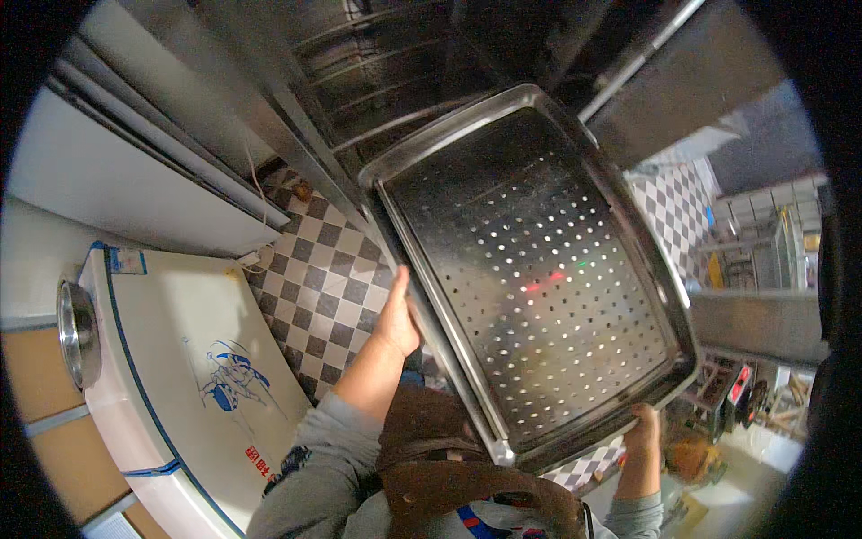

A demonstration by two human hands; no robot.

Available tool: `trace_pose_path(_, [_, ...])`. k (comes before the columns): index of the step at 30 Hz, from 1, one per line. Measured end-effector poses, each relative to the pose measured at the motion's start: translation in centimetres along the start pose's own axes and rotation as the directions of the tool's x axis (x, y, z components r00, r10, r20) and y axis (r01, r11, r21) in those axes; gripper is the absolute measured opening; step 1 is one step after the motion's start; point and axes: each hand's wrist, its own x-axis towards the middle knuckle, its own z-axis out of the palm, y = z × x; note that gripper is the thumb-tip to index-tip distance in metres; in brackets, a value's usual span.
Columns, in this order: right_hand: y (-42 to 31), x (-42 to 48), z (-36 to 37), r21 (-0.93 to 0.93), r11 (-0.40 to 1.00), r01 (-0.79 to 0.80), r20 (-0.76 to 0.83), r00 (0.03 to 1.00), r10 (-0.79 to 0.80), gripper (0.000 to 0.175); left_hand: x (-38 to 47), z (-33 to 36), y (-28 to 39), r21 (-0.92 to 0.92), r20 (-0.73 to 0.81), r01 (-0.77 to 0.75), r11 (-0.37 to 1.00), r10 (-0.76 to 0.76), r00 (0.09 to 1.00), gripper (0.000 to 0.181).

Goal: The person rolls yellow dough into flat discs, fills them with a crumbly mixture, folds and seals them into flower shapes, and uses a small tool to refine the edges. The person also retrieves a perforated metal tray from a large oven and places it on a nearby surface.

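Observation:
A perforated stainless steel tray point(552, 283) with a raised rim is held tilted in front of me. My left hand point(397, 320) grips its left edge, the thumb lying along the rim and the fingers hidden beneath. At the lower right edge, my right hand point(643, 428) holds the rim, its fingers mostly out of sight under the metal. Beyond the tray's far edge stands a dark metal rack point(384, 84) with curved wire rails, partly covered by the tray.
A white chest-like appliance point(195, 323) with blue edging stands at left, a metal bowl point(79, 333) by its far side. Checkered floor tiles point(330, 256) show between it and the tray. Shelving point(754, 256) and assorted items stand at right.

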Motion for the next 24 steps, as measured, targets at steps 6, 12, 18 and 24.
trace_pose_path(6, [-2.6,-10.2,-12.1,-0.116,0.993,-0.017,-0.195,0.981,-0.006,0.032,-4.8,-3.2,-11.9,0.270,-0.109,0.564,0.780,-0.557,0.823,0.027])
trace_pose_path(12, [-1.3,-16.5,-16.0,0.021,0.996,-0.088,-0.371,0.924,0.089,0.045,-9.9,-5.9,-19.0,0.249,-0.028,0.786,0.565,-0.807,0.590,0.024])
trace_pose_path(18, [4.8,-8.2,-14.9,-0.433,0.901,-0.023,-0.054,0.999,0.000,0.031,-10.5,-11.0,-21.0,0.135,-0.165,0.852,0.505,-0.837,0.522,0.023])
trace_pose_path(24, [8.6,5.7,-6.2,-0.100,0.948,-0.301,0.241,0.917,0.317,0.042,-11.1,-18.0,-22.2,-0.040,-0.353,0.872,0.487,-0.824,0.444,0.030])
